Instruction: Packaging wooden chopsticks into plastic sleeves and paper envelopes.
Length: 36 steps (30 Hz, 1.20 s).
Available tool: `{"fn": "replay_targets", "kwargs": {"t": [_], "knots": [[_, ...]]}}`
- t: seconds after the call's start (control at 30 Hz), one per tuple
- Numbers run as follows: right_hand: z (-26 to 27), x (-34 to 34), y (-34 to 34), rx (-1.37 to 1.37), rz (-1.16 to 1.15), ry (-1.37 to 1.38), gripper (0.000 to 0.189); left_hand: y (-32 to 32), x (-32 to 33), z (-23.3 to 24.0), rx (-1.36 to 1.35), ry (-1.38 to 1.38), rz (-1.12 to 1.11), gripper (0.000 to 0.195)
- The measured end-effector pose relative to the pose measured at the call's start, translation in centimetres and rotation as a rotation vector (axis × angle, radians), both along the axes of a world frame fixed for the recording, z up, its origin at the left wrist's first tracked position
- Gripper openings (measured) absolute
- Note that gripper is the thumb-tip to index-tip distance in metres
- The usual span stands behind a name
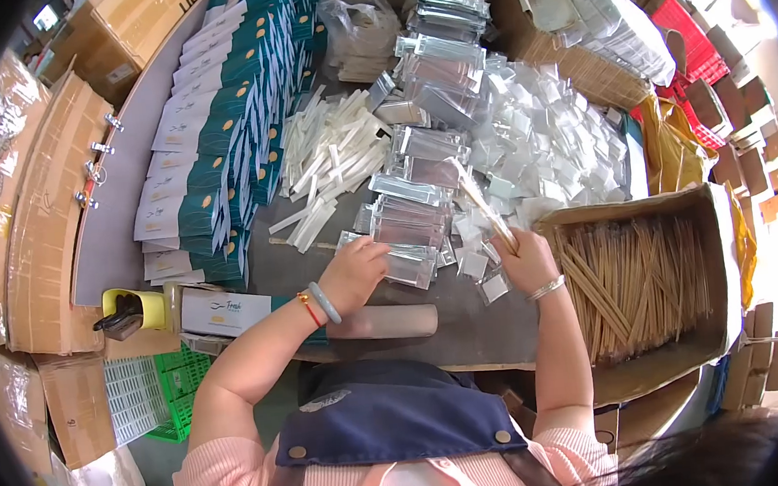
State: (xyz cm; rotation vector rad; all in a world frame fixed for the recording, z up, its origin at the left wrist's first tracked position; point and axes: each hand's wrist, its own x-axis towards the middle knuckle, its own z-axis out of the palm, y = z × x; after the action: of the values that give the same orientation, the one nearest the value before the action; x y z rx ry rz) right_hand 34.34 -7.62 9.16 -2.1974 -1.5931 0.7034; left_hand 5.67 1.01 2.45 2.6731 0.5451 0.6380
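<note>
My right hand grips a slim, clear-wrapped bundle of sticks, which points up and away to the left. At the near end of a row of flat silver packets, my left hand has its fingers curled against the packets. Whether it pinches one cannot be told. Small white square sachets in clear film form a heap right of the row. On its left lies a pile of narrow white paper-like strips. A pale cylinder rests on the table just below my left wrist.
An open cardboard box of wrapped wooden sticks stands at my right. Overlapping green-and-white printed sleeves line the table's left side. A yellow holder with a dark-handled tool sits at the left edge. Plastic bags lie at the back.
</note>
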Motion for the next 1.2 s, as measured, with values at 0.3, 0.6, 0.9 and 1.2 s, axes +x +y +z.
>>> {"fn": "replay_targets", "kwargs": {"t": [0.3,0.6,0.9,1.2], "knots": [[-6.2,-0.1,-6.7,-0.161,-0.236,-0.224,0.043,0.8,0.7,-1.2,-0.068,0.15,0.049,0.023],[-4.2,-8.6,-6.7,-0.099,-0.074,0.246,0.039,0.8,0.6,-1.1,-0.024,0.126,0.098,0.036],[-3.7,-8.4,-6.7,-0.207,0.078,0.266,0.039,1.0,0.5,-1.8,-0.046,0.079,0.149,0.025],[-2.3,-7.3,-6.0,-0.415,0.097,1.104,0.028,-4.1,-4.7,1.8,-0.187,0.226,0.12,0.028]]}}
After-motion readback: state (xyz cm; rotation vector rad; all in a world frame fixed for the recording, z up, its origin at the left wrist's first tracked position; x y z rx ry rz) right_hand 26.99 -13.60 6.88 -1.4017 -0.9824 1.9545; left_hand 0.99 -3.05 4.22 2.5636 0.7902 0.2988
